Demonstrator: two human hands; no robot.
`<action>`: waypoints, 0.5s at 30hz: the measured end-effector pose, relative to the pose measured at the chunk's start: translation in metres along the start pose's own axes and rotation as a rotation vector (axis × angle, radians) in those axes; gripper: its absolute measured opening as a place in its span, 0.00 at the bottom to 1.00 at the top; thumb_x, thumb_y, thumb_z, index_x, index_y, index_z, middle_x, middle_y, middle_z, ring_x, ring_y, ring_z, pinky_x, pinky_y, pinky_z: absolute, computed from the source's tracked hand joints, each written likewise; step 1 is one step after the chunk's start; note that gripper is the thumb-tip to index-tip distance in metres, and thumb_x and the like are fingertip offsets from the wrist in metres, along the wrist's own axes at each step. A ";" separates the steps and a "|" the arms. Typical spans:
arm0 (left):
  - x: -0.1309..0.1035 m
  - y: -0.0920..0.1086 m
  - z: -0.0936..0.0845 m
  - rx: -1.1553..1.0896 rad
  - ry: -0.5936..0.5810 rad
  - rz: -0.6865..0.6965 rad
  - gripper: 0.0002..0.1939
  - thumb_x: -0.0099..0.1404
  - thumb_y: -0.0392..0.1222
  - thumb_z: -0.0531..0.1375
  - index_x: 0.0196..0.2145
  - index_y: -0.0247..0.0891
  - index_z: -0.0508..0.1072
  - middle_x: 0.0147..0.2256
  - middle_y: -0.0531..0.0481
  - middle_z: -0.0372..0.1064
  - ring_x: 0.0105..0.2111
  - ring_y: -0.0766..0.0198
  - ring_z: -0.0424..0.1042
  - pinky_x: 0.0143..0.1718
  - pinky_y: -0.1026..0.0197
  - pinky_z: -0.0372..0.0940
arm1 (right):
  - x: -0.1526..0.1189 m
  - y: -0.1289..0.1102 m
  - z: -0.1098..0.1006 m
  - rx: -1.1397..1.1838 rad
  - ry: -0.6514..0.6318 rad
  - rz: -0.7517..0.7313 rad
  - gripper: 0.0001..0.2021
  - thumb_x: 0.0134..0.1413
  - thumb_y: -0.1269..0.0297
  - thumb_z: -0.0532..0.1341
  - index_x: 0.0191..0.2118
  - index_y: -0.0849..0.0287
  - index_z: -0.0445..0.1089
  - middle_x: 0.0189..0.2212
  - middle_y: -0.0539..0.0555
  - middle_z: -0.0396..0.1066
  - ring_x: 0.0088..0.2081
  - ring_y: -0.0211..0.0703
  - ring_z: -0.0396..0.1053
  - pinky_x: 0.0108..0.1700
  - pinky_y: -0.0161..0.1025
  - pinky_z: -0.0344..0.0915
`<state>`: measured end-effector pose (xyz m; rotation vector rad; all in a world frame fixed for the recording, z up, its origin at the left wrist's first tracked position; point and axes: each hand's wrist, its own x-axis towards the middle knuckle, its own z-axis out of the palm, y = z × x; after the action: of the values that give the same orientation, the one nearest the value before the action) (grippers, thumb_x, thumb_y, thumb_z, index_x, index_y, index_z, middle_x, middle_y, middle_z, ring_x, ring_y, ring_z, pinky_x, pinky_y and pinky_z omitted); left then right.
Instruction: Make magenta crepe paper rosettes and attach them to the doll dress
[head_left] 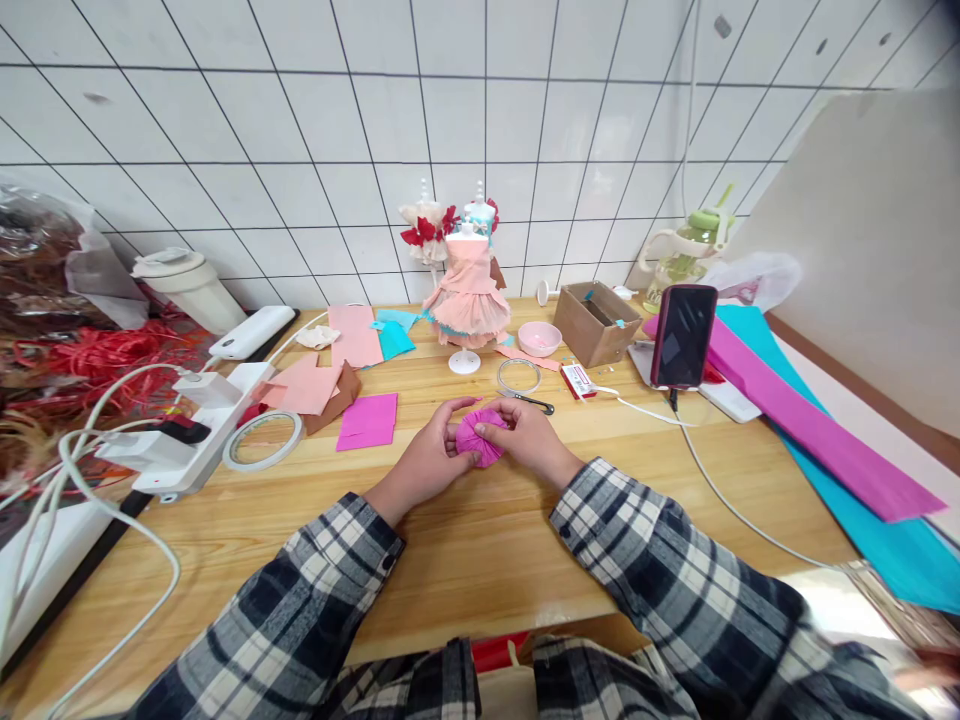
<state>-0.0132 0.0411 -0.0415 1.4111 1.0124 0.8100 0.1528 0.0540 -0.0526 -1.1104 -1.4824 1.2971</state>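
Note:
A round of pleated magenta crepe paper (480,440) is pinched between my two hands above the wooden table. My left hand (431,450) grips its left edge with thumb and fingers. On the other side, my right hand (529,435) has its thumb on the front of the paper and its fingers curled behind. Just beyond my hands lie a roll of clear tape (519,390) and a small dark-handled tool (534,404). A flat magenta paper piece (367,421) rests to the left. Farther back stands a small dress form (466,290) in a pink paper dress.
At left are a power strip (217,430) with cables, a white tape roll (262,441) and pink paper (304,383). Toward the back right stand a pink bowl (540,340), a cardboard box (600,325) and an upright phone (683,337). Long magenta paper (817,420) lies at right.

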 end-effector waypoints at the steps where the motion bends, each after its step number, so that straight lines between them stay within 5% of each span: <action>1: 0.000 -0.001 -0.001 0.003 -0.007 0.004 0.35 0.51 0.37 0.65 0.56 0.39 0.58 0.36 0.48 0.74 0.34 0.59 0.75 0.36 0.58 0.69 | 0.000 0.000 0.000 0.022 0.003 0.010 0.12 0.44 0.59 0.65 0.34 0.59 0.70 0.31 0.51 0.73 0.34 0.40 0.70 0.38 0.38 0.66; 7: 0.006 -0.010 -0.004 -0.110 -0.014 -0.013 0.34 0.51 0.41 0.67 0.54 0.37 0.59 0.42 0.41 0.74 0.40 0.56 0.75 0.43 0.53 0.68 | 0.003 0.005 0.000 0.124 0.072 0.025 0.15 0.41 0.58 0.67 0.35 0.59 0.68 0.30 0.51 0.72 0.32 0.40 0.70 0.36 0.38 0.67; 15: 0.005 -0.005 -0.006 -0.046 0.065 -0.010 0.29 0.51 0.42 0.67 0.50 0.36 0.63 0.34 0.47 0.75 0.35 0.58 0.75 0.39 0.55 0.69 | 0.003 0.004 0.001 0.171 0.041 0.003 0.16 0.42 0.53 0.66 0.35 0.59 0.70 0.32 0.52 0.72 0.33 0.40 0.69 0.38 0.38 0.66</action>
<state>-0.0176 0.0477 -0.0463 1.3469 1.0431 0.8712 0.1516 0.0574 -0.0569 -1.0219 -1.3133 1.3681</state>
